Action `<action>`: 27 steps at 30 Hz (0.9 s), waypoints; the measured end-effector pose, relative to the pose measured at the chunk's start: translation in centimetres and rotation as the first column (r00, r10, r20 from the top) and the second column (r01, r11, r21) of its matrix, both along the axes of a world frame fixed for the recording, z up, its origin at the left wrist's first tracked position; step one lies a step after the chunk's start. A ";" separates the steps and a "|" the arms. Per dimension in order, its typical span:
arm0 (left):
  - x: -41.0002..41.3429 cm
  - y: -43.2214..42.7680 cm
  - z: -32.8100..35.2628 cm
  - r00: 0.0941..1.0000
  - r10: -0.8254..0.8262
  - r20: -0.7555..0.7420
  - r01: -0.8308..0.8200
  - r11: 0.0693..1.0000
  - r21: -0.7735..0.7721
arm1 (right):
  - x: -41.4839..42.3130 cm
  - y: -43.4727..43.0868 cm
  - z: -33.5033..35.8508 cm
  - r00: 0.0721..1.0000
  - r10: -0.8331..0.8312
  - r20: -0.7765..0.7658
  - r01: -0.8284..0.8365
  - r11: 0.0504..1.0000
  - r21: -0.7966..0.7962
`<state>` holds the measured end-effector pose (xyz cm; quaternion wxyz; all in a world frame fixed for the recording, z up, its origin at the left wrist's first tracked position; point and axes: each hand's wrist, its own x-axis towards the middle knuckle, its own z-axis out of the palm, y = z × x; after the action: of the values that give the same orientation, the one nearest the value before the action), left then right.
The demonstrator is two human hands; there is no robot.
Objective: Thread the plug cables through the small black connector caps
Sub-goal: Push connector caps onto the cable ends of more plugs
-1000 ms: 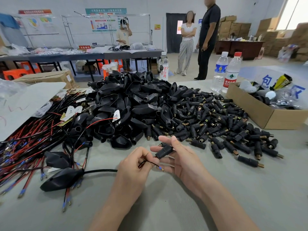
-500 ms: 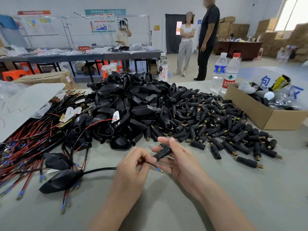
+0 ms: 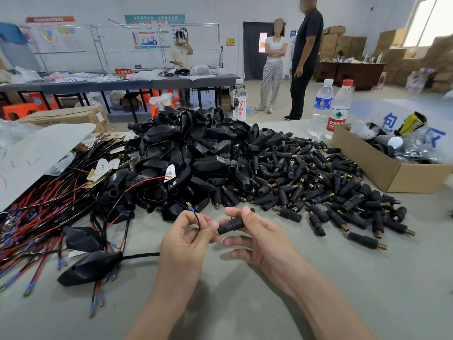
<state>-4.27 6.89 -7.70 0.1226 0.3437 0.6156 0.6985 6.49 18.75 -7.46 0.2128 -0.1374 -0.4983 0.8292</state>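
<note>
My left hand (image 3: 188,239) pinches a thin black cable (image 3: 197,220) whose blue-sleeved tip points up and away from me. The cable runs back along the table to a black plug housing (image 3: 90,267) at the lower left. My right hand (image 3: 255,231) grips a small black connector cap (image 3: 230,225) between thumb and fingers, its open end facing the left hand's fingertips. Cap and cable tip are apart.
A heap of black housings (image 3: 196,153) and several loose connector caps (image 3: 318,187) fills the table behind my hands. Red and black cables (image 3: 36,217) lie at the left. A cardboard box (image 3: 392,173) and water bottles (image 3: 338,114) stand at the right. Three people stand beyond the table.
The cable tip, which pointed right toward the cap, has swung up and away. My right hand has turned the cap more level and brought it closer to the left fingers.
</note>
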 end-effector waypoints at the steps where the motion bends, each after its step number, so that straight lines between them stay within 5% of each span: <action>1: 0.0 0.0 -0.1 1.000 0.008 0.010 -0.008 1.000 -0.002 | 0.0 -0.1 0.0 1.000 0.009 -0.005 -0.009 1.000 0.000; 15: -0.7 1.1 -1.5 0.894 -0.069 0.443 0.036 0.996 0.082 | -1.2 -1.5 -0.8 0.995 0.014 0.098 -0.028 0.990 0.141; 22: -1.4 1.0 -1.5 0.956 -0.006 0.293 -0.018 0.997 0.079 | -1.2 -1.6 -0.8 0.983 -0.083 0.166 0.028 0.950 0.311; 27: -2.2 0.1 -0.9 0.976 0.049 0.210 -0.070 0.993 0.095 | -1.1 -1.0 -0.5 0.979 -0.174 0.105 0.148 0.964 0.219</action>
<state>-6.48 7.02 -8.57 0.1475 0.2561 0.5729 0.7645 5.42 17.78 -7.92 0.2620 -0.2052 -0.5823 0.7417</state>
